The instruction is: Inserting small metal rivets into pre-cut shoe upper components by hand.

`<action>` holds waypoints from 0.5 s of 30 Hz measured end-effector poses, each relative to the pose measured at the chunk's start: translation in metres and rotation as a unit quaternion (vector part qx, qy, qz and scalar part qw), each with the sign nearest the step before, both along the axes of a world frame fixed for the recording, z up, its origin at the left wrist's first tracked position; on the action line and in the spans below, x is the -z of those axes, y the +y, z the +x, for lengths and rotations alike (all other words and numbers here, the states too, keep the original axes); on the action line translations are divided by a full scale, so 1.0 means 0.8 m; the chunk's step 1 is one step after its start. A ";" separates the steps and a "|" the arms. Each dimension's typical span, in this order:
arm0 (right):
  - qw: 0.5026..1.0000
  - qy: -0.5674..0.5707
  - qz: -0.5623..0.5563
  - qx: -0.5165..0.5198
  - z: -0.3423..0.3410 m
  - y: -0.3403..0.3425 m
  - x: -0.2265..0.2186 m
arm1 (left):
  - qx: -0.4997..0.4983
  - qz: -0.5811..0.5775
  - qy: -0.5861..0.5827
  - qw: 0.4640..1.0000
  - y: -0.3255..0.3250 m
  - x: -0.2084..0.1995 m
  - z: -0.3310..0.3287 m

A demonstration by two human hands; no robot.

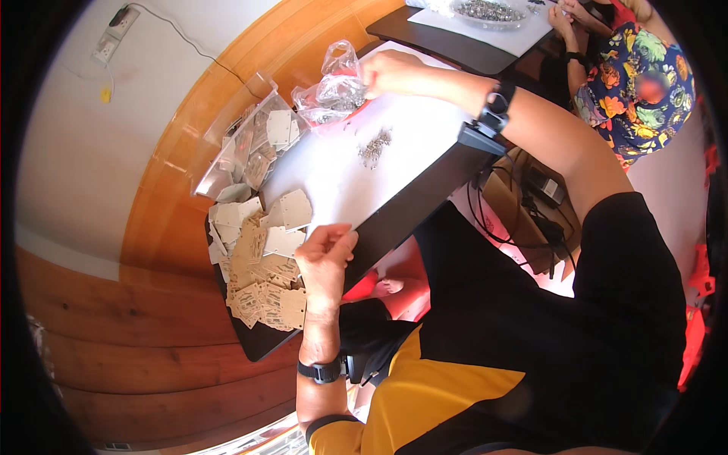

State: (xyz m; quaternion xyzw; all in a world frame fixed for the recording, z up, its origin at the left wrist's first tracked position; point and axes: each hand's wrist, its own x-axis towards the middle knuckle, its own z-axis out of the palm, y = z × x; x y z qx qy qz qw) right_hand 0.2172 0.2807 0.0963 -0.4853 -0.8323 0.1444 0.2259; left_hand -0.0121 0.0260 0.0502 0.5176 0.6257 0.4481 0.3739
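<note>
My right hand (390,73) reaches over the far side of the white-topped table (334,182), its fingers closed on a clear plastic bag (339,89) with small dark metal pieces inside and some red on it. A small heap of tiny metal parts (375,148) lies loose on the white surface. At the near edge of the table, my left hand (326,262) has its fingers curled in against the thumb; whatever they may hold is hidden. Beside it are white cards (285,241) and a pile of brown printed cardboard pieces (265,292).
A clear plastic bin (243,144) holding more cards stands by the wall. Under the table is a cardboard box (516,197) with black cables. At the upper right, another person in a flowered top (637,83) works near a clear tray of small parts (489,11).
</note>
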 end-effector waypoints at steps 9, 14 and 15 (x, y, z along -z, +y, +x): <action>0.997 -0.002 0.077 0.016 -0.071 0.066 0.016 | -0.073 0.098 0.038 0.992 0.138 -0.033 0.020; 0.955 0.289 -0.022 0.068 -0.031 0.123 0.064 | 0.007 0.246 0.259 0.934 0.209 -0.057 0.018; 0.931 0.360 -0.048 0.038 -0.026 0.133 0.072 | 0.034 0.258 0.264 0.929 0.222 -0.061 0.019</action>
